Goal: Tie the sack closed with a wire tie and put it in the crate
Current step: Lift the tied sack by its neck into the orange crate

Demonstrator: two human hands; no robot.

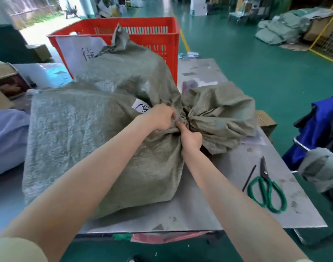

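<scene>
A bulky grey-green woven sack [82, 140] lies on the metal table [218, 210], its mouth gathered into a neck [184, 120] on the right with loose fabric fanning out beyond. My left hand [160, 118] grips the neck from the left side. My right hand [190, 137] grips it from below, thumb pressed at the cinch. A thin tie seems to circle the neck but is too small to make out. A second tied sack [128, 69] leans against the red crate [162, 35] behind. A loose black wire tie [249, 177] lies on the table.
Green-handled scissors [266, 193] rest at the table's right front. A white labelled sheet [80, 52] leans on the crate. Boxes sit at the left, a blue cart [316, 129] with rolled sacks at the right, and green floor beyond.
</scene>
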